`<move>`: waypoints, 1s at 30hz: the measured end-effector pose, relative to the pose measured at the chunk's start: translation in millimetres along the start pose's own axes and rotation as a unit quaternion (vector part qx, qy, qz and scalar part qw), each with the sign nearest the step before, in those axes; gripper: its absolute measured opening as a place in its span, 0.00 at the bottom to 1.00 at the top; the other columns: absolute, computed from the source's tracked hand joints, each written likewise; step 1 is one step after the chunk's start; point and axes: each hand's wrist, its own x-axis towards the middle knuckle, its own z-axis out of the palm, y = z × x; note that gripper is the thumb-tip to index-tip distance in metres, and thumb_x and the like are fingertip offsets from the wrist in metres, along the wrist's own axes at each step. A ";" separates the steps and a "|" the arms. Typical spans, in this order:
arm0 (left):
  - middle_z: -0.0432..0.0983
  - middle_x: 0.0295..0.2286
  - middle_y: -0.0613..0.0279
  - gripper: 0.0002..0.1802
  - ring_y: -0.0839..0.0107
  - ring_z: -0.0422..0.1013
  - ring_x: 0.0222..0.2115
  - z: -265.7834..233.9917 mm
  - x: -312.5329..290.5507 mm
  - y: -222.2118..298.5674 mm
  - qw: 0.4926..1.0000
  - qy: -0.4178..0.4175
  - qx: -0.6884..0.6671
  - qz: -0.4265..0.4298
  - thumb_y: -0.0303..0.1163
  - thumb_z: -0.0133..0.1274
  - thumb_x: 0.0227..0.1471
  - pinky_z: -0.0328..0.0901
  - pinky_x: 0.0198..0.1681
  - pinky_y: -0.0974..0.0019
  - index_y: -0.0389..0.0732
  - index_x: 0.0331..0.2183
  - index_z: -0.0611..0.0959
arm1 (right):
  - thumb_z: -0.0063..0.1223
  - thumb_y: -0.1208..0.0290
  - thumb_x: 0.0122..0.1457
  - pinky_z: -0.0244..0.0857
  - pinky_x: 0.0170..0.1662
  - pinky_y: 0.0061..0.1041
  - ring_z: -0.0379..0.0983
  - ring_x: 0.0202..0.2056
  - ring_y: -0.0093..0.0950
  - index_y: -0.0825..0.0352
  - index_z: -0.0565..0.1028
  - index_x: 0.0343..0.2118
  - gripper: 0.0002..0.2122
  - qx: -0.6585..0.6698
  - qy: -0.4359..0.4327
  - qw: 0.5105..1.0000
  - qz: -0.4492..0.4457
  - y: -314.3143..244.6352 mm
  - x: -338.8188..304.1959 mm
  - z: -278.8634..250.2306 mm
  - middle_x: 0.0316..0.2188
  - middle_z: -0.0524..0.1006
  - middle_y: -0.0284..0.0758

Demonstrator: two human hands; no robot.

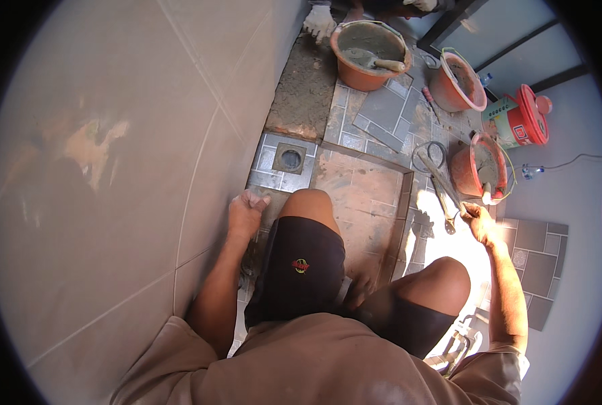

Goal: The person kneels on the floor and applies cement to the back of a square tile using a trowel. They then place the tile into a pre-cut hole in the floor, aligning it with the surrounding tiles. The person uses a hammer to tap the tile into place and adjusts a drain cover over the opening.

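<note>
My left hand point(247, 213) is low beside the tiled wall, by the grey mortar strip, with its fingers curled together. Whatever it may hold is hidden. Just ahead of it, a square floor drain point(279, 171) is set among small grey tiles. On the right, my right hand point(477, 223) closes on the near end of a long, narrow grey tool point(446, 186), whose kind I cannot make out. A second metal piece with a rounded end point(450, 227) lies beside it. Close beyond that hand, an orange bucket point(460, 171) holds mortar and a handled tool.
A co-worker's gloved hand point(320, 22) rests at the far end of a wet mortar bed point(303, 84). Further right are a large mortar bucket point(361, 79), another bucket point(444, 91), a red-lidded pail point(510, 128) and loose tiles point(384, 115). A raised ledge point(405, 202) edges the recessed floor.
</note>
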 end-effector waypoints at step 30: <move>0.84 0.33 0.47 0.09 0.38 0.79 0.37 -49.2 -59.0 110.1 0.967 0.023 0.237 0.085 0.36 0.56 0.66 0.72 0.44 0.40 0.41 0.38 0.85 | 0.49 0.69 0.67 0.75 0.47 0.49 0.80 0.44 0.54 0.71 0.77 0.44 0.11 0.125 -0.151 0.955 0.223 -28.7 -9.0 281.8 0.47 0.78 0.57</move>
